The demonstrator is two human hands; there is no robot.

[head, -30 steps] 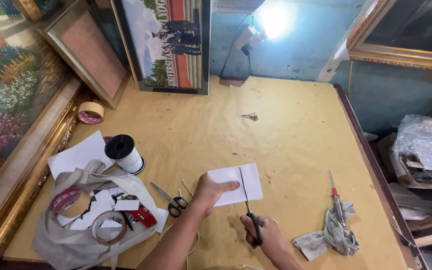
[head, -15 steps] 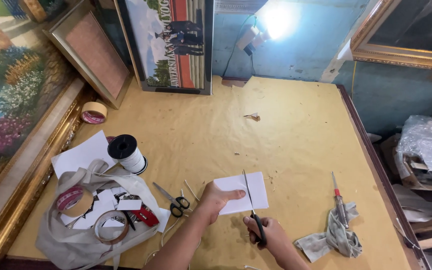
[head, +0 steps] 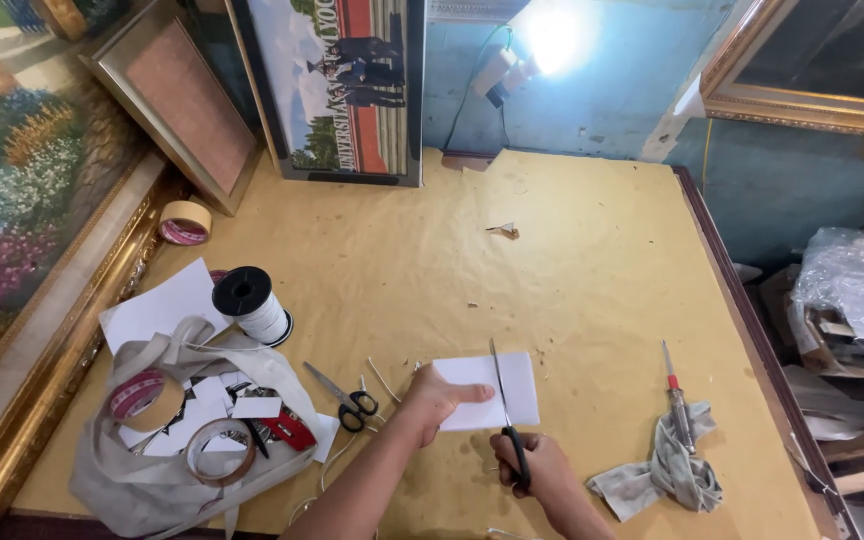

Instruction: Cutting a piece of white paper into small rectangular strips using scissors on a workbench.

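Left hand (head: 434,398) pressed on white card (head: 487,390), thumb laid across its near left part, fingers curled over the left edge. Pins the card flat, so the sheet stays taut ahead of the blades. Card near the front edge of the worktop (head: 592,270), about midway along it.

Right hand (head: 537,472) closed around black handles of scissors (head: 508,425), just in front of the card. Blades point away from the body and run up through the card, slightly right of its middle. Cut line roughly parallel to the card's short sides. Handles low and close to the front edge, wrist in line with the blades.

Second, smaller pair of scissors (head: 345,398) lying loose to the left of the left hand, untouched. Spool of white cord (head: 252,303) upright toward the left edge. Grey cloth bag (head: 167,480) at the front left corner with tape rolls (head: 220,450) and paper scraps on top. Another tape roll (head: 184,221) near the left edge, further back. Screwdriver with red collar (head: 676,405) resting on a crumpled grey rag (head: 664,473) toward the front right. Framed pictures propped along the back and left edges.

Not resolved: how far the blades are open, since the card covers the lower blade. Fingers of right hand inside the handle loops not visible. Both forearms cut off at the bottom of the view. Lamp glare at the back wall washes out detail there.
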